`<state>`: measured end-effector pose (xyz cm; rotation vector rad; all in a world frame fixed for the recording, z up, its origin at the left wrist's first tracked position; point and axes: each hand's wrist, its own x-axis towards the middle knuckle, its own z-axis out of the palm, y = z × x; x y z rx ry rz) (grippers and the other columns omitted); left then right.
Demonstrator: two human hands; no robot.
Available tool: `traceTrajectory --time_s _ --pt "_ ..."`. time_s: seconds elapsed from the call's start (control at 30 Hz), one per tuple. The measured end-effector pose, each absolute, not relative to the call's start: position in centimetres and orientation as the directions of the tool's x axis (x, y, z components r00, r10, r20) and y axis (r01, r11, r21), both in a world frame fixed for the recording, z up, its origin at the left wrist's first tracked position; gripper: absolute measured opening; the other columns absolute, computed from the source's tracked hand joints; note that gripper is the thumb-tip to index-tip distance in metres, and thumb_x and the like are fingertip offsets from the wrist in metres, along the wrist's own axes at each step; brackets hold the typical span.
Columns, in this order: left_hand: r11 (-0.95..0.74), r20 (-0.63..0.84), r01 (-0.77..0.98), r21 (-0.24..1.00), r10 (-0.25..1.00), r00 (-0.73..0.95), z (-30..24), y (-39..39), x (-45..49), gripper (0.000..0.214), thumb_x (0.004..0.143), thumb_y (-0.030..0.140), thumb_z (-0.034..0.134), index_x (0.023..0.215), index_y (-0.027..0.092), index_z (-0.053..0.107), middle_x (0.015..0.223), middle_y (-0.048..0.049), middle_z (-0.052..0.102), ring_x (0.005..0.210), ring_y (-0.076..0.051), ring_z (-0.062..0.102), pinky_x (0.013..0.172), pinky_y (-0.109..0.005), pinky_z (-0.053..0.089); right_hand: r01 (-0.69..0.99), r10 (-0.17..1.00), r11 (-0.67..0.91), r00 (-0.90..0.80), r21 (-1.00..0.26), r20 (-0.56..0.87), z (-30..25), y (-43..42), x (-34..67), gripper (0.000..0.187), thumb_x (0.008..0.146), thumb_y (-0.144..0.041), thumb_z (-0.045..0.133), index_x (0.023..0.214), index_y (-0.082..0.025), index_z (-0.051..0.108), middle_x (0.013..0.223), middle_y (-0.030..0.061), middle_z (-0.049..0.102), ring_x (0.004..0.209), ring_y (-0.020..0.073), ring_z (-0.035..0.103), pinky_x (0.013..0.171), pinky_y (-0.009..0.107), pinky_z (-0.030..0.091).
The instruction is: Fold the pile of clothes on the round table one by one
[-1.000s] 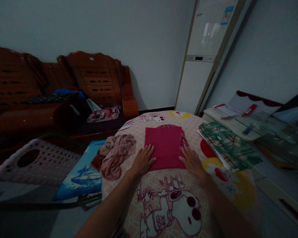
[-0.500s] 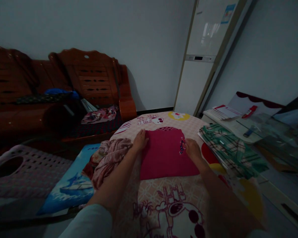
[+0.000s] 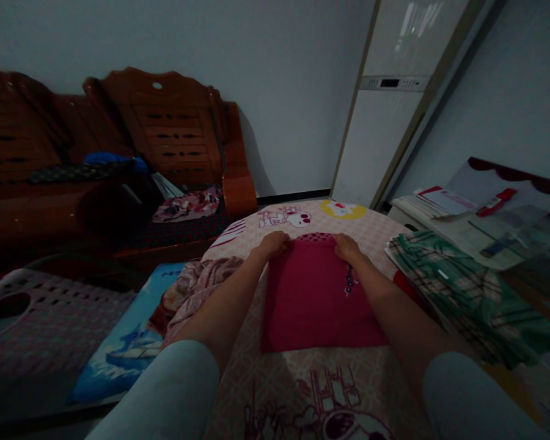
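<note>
Two far corners of the magenta garment (image 3: 318,302), flat on the tabletop (image 3: 376,231), seem pinched — dim light — by my left hand (image 3: 275,242) and right hand (image 3: 347,247), fingers (image 3: 285,237) closed; gripping step, I judge, next needing even tension.

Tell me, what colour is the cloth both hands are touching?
The cloth is mostly deep pink, best seen in the head view.
</note>
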<state>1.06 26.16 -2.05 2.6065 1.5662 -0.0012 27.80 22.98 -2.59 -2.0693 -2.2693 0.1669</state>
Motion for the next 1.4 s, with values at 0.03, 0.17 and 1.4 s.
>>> traceTrajectory --time_s 0.03,0.17,1.4 --pt "-0.466 -0.069 0.881 0.083 0.879 0.471 -1.9 26.4 1.1 0.035 0.083 0.021 0.059 0.117 0.016 0.066 0.119 -0.0125 0.067 0.112 -0.025 0.062 0.093 -0.029 0.047 0.989 0.995 0.084 -0.090 -0.120 -0.048 -2.3 23.6 27.8 0.037 0.086 -0.009 0.050 0.118 -0.013 0.068 0.117 0.0156 0.069 0.109 0.0230 0.063 0.093 0.029 0.044" --pt "-0.463 -0.127 0.882 0.084 0.873 0.470 -1.3 27.1 1.5 0.037 0.079 0.020 0.063 0.115 0.017 0.067 0.114 -0.0108 0.070 0.105 -0.024 0.064 0.086 -0.027 0.048 0.995 0.992 0.045 -0.054 -0.084 -0.110 -1.4 25.0 27.8 0.031 0.084 -0.011 0.054 0.110 -0.010 0.070 0.113 0.0173 0.070 0.107 0.0239 0.064 0.089 0.028 0.045" --pt "-0.497 0.337 0.647 0.578 0.868 0.366 2.1 7.5 -0.9 0.028 0.093 0.025 0.046 0.105 0.019 0.070 0.106 -0.0063 0.074 0.098 -0.020 0.067 0.092 -0.031 0.051 0.959 0.953 0.123 -0.042 -0.255 0.301 0.3 3.8 30.2 0.029 0.088 -0.025 0.050 0.106 -0.024 0.073 0.098 0.0059 0.076 0.088 0.0212 0.068 0.079 0.028 0.048"
